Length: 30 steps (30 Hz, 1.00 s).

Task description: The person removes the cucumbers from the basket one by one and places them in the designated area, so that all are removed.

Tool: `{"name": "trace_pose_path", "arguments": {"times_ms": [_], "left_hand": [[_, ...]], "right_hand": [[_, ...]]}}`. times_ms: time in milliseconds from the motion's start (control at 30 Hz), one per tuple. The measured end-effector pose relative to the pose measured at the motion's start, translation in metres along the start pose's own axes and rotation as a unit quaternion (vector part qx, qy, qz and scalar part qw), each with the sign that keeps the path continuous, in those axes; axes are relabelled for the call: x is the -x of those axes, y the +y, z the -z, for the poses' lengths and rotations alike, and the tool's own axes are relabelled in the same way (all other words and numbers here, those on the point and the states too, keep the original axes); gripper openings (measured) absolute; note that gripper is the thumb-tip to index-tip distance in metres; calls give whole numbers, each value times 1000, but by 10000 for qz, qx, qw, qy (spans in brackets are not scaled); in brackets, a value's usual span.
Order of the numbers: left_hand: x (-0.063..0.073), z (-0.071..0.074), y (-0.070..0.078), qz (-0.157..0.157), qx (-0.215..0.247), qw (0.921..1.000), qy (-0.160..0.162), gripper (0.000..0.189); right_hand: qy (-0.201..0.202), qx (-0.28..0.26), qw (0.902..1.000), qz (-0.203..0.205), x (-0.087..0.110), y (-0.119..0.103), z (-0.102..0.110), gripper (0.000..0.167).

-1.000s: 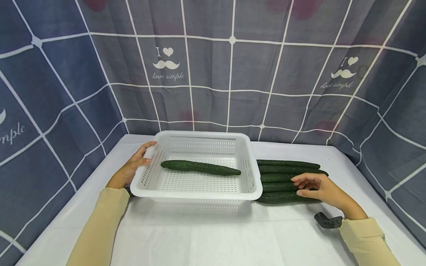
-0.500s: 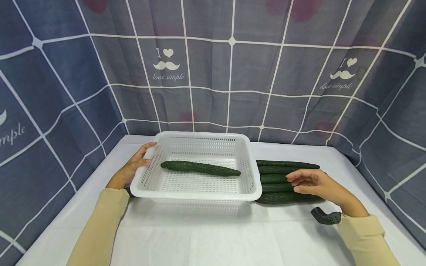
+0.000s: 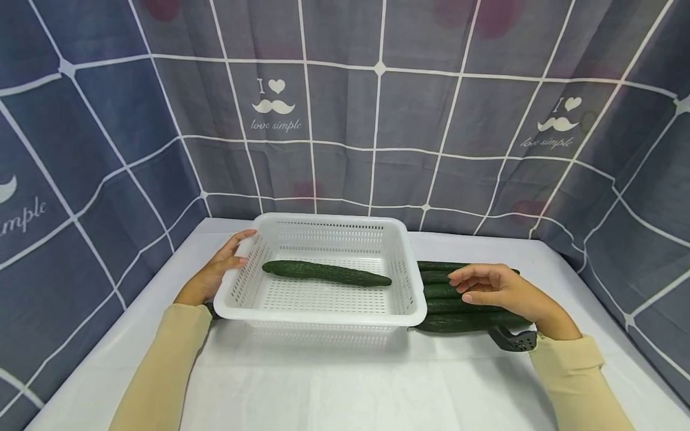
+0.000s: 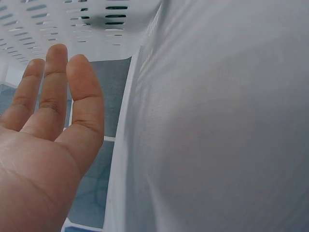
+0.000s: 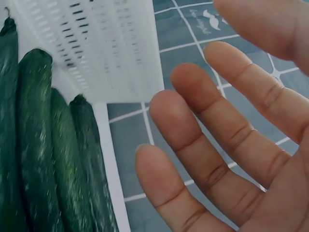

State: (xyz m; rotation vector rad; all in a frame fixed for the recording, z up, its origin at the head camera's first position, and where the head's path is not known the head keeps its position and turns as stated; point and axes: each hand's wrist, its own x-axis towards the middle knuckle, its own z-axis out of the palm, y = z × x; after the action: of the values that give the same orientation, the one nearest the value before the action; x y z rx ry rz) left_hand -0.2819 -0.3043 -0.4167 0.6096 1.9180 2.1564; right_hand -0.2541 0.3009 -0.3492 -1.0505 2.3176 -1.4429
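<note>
A white perforated plastic basket (image 3: 318,318) stands on the table with one dark green cucumber (image 3: 326,273) lying across its inside. My left hand (image 3: 212,272) rests at the basket's left rim. In the left wrist view its fingers (image 4: 57,92) are fairly straight, close to the slotted wall. Several more cucumbers (image 3: 458,322) lie side by side just right of the basket, their left ends reaching its side. Over this row hovers my right hand (image 3: 498,293), holding nothing, its fingers loosely bent. The right wrist view shows those fingers (image 5: 176,118) spread apart above the row.
A white cloth covers the table (image 3: 323,377). Grey-blue checked curtain (image 3: 345,120) hangs behind it and along both sides. A black wrist strap (image 3: 512,340) sits below the right hand.
My right hand has risen off the cucumbers and shifted left toward the basket, with nothing in it. The left hand, basket and cucumbers stay in place.
</note>
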Motion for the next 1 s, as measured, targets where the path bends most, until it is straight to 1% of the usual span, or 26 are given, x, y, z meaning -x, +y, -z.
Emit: {"name": "trace_pose_path", "arguments": {"times_ms": [167,333,600,667,833,1000], "left_hand": [[0,-2,1,51,-49,10000,36,60],[0,-2,1,77,-46,9999,48,59],[1,-2,2,66,-83,9999,92,59],[1,-2,2,68,-84,9999,97,59],[0,-2,2,74,-39,9999,80,60],[1,-2,1,59,33,10000,49,58]], "right_hand": [[-83,-103,9998,-133,-9,-4,-3,32],[-180,-267,9994,-113,-18,-5,-4,33],[-265,-246,9991,210,-34,-11,-8,32],[-289,-308,9988,239,-38,-14,-9,32],[-345,-503,9981,93,-48,-17,-11,34],[-324,-551,9980,-30,-57,-19,-12,34]]}}
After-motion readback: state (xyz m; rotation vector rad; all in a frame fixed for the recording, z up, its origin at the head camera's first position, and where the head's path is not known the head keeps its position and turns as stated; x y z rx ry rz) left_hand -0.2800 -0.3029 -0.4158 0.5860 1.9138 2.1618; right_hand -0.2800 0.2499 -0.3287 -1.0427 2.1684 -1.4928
